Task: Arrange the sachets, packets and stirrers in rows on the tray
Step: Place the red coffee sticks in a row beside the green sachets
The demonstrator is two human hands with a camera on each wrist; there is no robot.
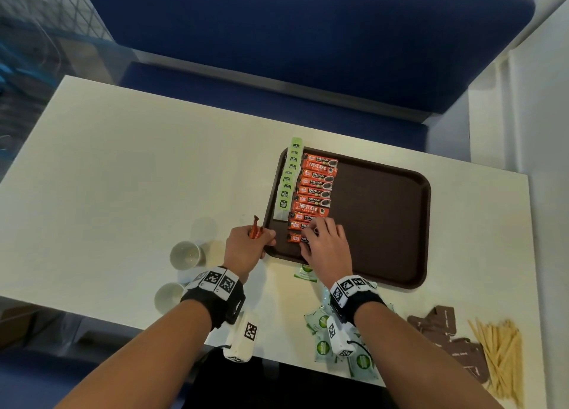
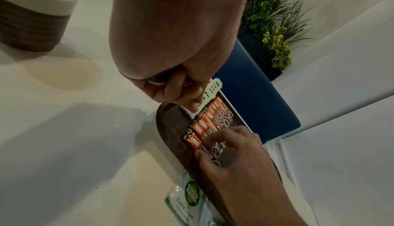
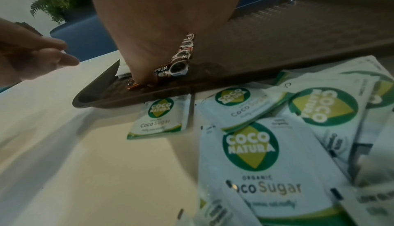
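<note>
A brown tray [image 1: 385, 223] lies on the white table. Along its left side runs a row of green tea sachets [image 1: 288, 180], with a row of orange coffee sachets [image 1: 314, 193] beside it. My right hand [image 1: 320, 239] sits at the near end of the orange row. Its thumb and curled fingers pinch the nearest coffee sachet [image 2: 192, 141], which lies flat on the tray. My left hand [image 1: 251, 239] rests at the tray's near left corner and grips a few spare orange sachets [image 1: 255, 228] that stick up from the fist.
Coco sugar packets [image 1: 323, 341] lie heaped at the table's near edge, and one [image 1: 304, 273] lies against the tray rim. Brown packets [image 1: 443, 325] and wooden stirrers [image 1: 502, 356] lie at the near right. Two paper cups [image 1: 186, 254] stand left of my left hand.
</note>
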